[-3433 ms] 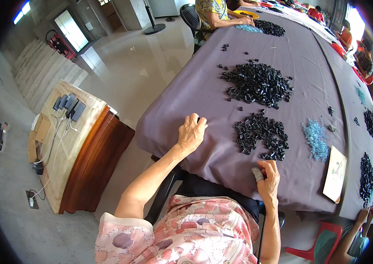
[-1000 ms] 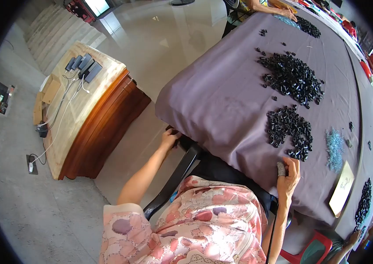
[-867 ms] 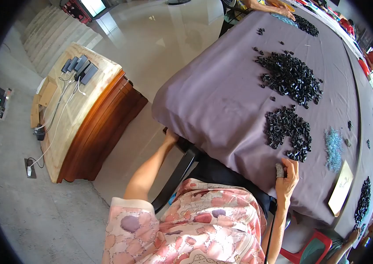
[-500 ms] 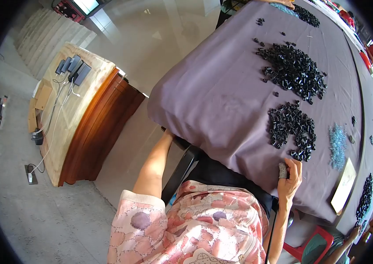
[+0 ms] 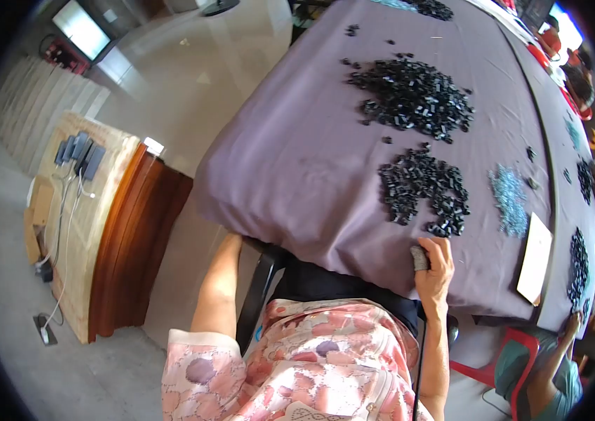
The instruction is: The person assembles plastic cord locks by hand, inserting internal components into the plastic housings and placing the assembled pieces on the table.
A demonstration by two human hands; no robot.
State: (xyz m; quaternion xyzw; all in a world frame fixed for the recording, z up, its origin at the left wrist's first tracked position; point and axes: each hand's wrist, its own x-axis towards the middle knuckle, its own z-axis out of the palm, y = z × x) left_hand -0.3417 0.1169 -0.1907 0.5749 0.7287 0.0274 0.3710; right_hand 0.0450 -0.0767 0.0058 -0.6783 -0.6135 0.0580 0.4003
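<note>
Overall, the grey tablecloth [image 5: 290,140] spreads beneath and beyond the right hand's fingers, wrinkled at the near edge. The larger black heap [image 5: 417,98] lies well beyond those fingertips. One change is recorded: the left hand, on top of the cloth about three seconds ago, is now out of sight, the left forearm [image 5: 219,284] reaching down at the table edge, well left of the right fingers. The state of its fingers cannot be told. In this inspection's judgement, that leaves the right hand alone at the black pieces, with handling slowed or paused. The smaller black heap [image 5: 410,184] sits just beyond the right fingertips. The card [image 5: 535,259] lies to their right; the pale blue bits [image 5: 509,200] lie right and farther out. The right hand [image 5: 435,270] remains near the smaller heap, fingers bent and close together; whether they pinch anything cannot be told. A grey cover [image 5: 420,258] wraps the thumb beside them.
</note>
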